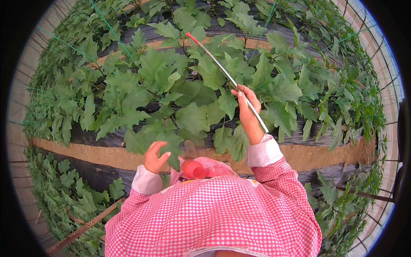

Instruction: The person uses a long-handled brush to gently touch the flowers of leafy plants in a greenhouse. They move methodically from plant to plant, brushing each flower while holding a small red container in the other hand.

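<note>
My right hand (249,112) grips a thin silvery rod (221,68) between thumb and fingers. The rod slants up and to the left over the leaves, and its far end is a red tip (192,37). Lower down on the left, my left hand (155,157) holds nothing, its fingers apart and curved beside a broad eggplant leaf (171,144). Whether it touches that leaf I cannot tell. Between the hands, a translucent red plastic container (193,169) sits at my waist against the pink checked smock (218,215). What it contains is not visible.
Rows of leafy eggplant plants (192,119) grow through black plastic mulch (99,135). A bare soil path (93,155) runs between rows. Green strings (112,30) stretch up across the foliage. A rusty pole (85,226) stands behind me at lower left. Greenhouse walls curve around.
</note>
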A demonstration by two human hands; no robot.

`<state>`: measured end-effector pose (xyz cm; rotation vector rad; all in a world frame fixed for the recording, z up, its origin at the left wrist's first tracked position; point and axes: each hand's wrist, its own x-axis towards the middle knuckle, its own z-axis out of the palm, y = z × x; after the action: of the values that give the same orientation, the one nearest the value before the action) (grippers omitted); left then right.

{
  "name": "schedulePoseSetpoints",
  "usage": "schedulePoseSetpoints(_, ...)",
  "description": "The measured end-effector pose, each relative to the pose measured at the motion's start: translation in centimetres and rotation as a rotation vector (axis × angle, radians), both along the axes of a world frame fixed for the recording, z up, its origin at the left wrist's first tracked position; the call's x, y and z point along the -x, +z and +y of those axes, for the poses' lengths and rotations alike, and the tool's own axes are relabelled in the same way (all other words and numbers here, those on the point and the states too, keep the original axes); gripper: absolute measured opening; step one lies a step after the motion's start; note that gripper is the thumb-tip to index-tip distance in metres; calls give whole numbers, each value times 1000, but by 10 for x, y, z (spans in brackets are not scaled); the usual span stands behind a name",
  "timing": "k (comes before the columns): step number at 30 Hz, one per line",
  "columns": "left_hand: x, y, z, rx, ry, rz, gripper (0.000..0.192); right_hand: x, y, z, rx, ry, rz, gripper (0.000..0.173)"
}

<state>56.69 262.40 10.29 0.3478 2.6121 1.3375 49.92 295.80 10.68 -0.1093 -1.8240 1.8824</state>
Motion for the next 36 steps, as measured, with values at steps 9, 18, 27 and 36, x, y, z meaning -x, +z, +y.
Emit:
schedulePoseSetpoints(9,18,6,71,-151,101,110,26,-111,30,68,-114,-35,91,26)
schedulePoseSetpoints(18,139,-46,99,-522,424,11,15,-100,32,69,-128,-130,155,29)
schedulePoseSetpoints(27,343,-156,118,-509,624,-34,14,-2,32,34,-195,-142,52,27)
schedulePoseSetpoints(36,498,-240,145,-417,961,-162,34,47,23,13,-252,-229,-32,27)
